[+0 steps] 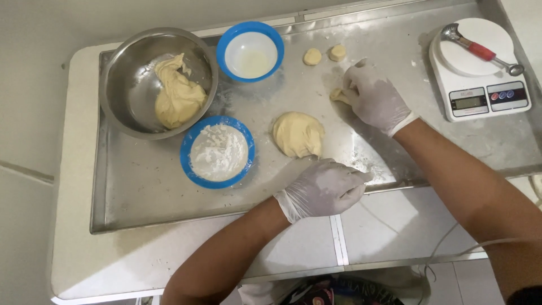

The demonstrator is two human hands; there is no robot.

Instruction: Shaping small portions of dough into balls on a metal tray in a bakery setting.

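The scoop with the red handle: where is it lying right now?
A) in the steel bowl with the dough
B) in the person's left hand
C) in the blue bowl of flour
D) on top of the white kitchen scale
D: the scoop lies across the round plate of the white kitchen scale at the far right of the metal tray, away from both gloved hands.

bowls (217,151) crowd left, tray (141,192) front seemingly open
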